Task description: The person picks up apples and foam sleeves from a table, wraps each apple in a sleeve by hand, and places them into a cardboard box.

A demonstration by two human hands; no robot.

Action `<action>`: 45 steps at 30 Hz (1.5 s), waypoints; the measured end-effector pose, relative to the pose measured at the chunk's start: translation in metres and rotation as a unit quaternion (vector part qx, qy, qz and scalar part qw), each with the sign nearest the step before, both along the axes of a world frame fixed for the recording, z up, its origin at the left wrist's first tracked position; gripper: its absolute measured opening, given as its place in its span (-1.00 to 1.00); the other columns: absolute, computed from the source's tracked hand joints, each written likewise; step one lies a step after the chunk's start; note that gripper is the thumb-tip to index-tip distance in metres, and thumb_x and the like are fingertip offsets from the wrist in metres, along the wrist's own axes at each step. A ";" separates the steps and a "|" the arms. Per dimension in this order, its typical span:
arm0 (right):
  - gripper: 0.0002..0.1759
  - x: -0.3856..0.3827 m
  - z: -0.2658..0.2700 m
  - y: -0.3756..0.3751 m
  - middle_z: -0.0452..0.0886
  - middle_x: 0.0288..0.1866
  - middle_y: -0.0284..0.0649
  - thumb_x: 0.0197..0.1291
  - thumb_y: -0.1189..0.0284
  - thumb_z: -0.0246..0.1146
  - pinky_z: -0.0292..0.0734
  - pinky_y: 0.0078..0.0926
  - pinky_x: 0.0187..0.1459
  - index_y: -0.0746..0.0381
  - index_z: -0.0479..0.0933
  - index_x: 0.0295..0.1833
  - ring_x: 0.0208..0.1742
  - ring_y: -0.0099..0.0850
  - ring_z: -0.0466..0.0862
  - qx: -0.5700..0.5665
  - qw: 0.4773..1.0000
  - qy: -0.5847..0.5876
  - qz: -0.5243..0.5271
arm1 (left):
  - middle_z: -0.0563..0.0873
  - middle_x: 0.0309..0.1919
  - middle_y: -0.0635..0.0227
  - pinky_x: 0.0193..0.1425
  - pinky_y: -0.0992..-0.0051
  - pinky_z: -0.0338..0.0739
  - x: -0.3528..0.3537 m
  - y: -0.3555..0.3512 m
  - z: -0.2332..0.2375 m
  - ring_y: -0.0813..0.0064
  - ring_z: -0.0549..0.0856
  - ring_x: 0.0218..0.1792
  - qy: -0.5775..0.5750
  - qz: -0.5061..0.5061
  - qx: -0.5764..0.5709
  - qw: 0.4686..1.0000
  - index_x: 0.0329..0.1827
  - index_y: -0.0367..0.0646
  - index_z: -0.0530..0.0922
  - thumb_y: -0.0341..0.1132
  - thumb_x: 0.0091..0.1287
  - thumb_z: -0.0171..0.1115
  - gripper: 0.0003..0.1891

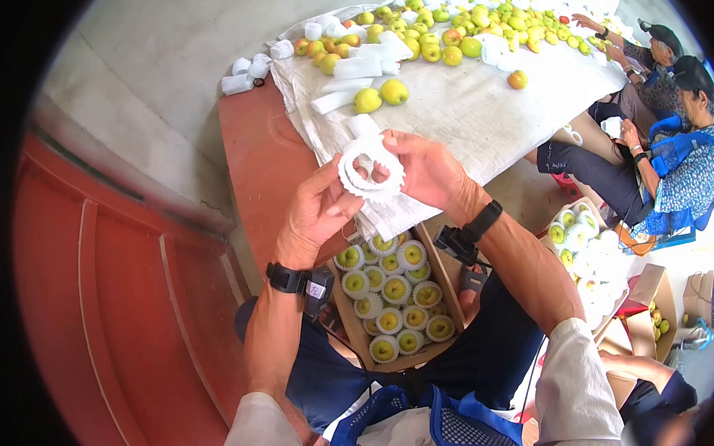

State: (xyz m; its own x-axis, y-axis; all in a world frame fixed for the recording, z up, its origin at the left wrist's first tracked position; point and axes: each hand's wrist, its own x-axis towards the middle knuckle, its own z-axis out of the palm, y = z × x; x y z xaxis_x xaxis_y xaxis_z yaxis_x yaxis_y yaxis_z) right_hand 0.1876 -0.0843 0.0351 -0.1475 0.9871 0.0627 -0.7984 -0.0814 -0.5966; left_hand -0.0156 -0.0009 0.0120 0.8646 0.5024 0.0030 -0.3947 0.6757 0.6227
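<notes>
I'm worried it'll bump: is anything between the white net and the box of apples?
Yes. In this view, a corner of the cloth comes between the net and the box, by the box's far end.

Bare cloth (456, 89) between loose apples (452, 56) and hands (372, 184).

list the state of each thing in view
foam net: open ring, no apple inside
left hand: holding the net
right hand: holding the net
near box: open
boxed apples: netted
table apples: loose, mostly bare
cloth: spread, wrinkled at edge
table: partly covered
</notes>
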 end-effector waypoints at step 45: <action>-0.26 0.119 -0.082 0.096 0.66 0.17 -0.16 -0.05 0.39 0.50 0.51 -0.32 0.29 0.20 0.49 0.34 0.18 -0.23 0.63 0.033 0.639 -0.743 -0.199 | 0.72 -0.14 0.40 -0.37 0.53 0.27 -0.029 0.032 0.028 0.64 0.39 -0.54 -0.049 0.216 -0.042 0.974 0.05 -0.16 0.61 -0.33 0.54 0.24 -0.85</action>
